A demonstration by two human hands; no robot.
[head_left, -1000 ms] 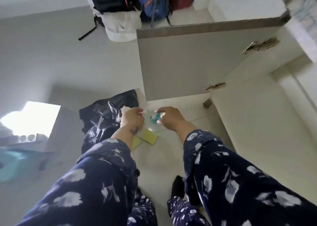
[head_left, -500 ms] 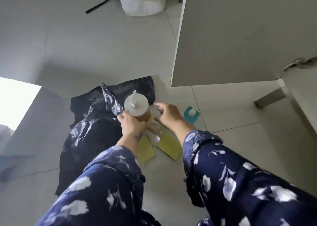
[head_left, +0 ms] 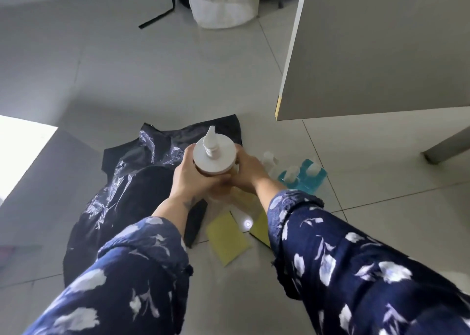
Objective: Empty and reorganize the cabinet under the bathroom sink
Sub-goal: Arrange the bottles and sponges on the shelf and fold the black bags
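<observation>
A large pump bottle (head_left: 213,156) with a white top and amber contents is held upright above the floor. My left hand (head_left: 189,174) grips its left side and my right hand (head_left: 245,173) grips its right side. Right of my right hand, two blue bottles (head_left: 305,179) with white caps lie on the tiles beside a small clear bottle (head_left: 269,158). Two yellow sponges (head_left: 227,238) lie on the floor under my forearms. The open cabinet door (head_left: 381,50) hangs at the upper right.
A black plastic bag (head_left: 132,182) is spread on the floor to the left, under my left arm. A white bag (head_left: 223,1) and a black strap sit at the far wall. A metal cabinet leg (head_left: 447,146) stands at the right.
The pump bottle has risen off the floor in both hands. My right hand moved from the bottles on the floor to the pump bottle's side. The blue bottles now lie uncovered.
</observation>
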